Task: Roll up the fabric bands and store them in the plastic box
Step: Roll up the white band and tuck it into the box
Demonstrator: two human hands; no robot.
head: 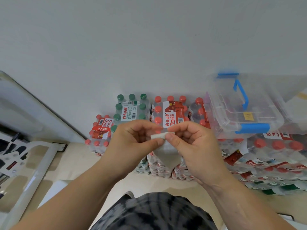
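1. The left hand (pixel 132 140) and right hand (pixel 191 141) meet at chest height in the middle of the view, both with fingers curled. Each pinches one end of a small roll between thumb and forefinger, and the two thumbs nearly touch.
2. The roll is the wound top of a white fabric band (pixel 159 135). It lies level between the hands, and the band's loose tail hangs straight down below it, between the two wrists.
3. Both bare forearms reach in from the lower corners. Between them, at the bottom edge, is the person's dark mottled garment (pixel 154 213).
4. Right behind the hands stand shrink-wrapped red-capped bottle packs (pixel 171 112), stacked down to the floor and spreading to the right edge. A green-capped pack (pixel 131 108) sits just left of them against the wall (pixel 149 39).
5. The plastic box (pixel 265 113) is clear with a blue handle and blue latches. It rests on top of the packs, up and to the right, near the right hand but not touching it. Its lid looks closed.
6. Pale floor (pixel 79 163) lies open to the lower left of the stacks, bordered on the far left by a slanting white frame (pixel 38 163).
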